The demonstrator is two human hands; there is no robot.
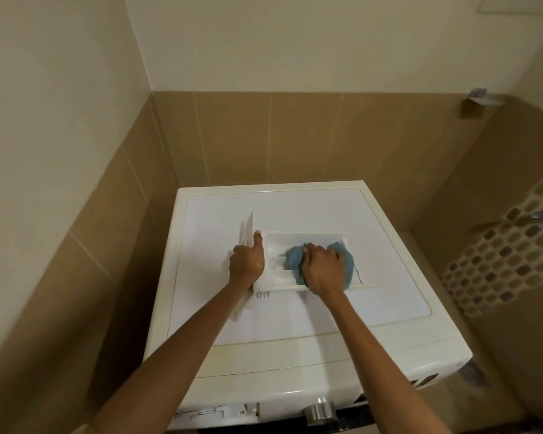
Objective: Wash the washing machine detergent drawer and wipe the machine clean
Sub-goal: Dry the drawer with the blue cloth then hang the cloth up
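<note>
The white detergent drawer [282, 267] lies on top of the white washing machine [295, 324], its front panel turned to the left. My left hand [246, 261] grips that front panel end, thumb up along its edge. My right hand [323, 270] presses a blue cloth [295, 261] down into the drawer's compartments; part of the cloth bulges out beyond the hand on the right. The drawer's right half is hidden under the cloth and hand.
The machine stands in a corner of brown tiled walls. Its empty drawer slot [213, 413] and a metal dial [318, 410] show at the front edge. A perforated white basket [499, 255] stands at the right, a floor drain [472, 372] below.
</note>
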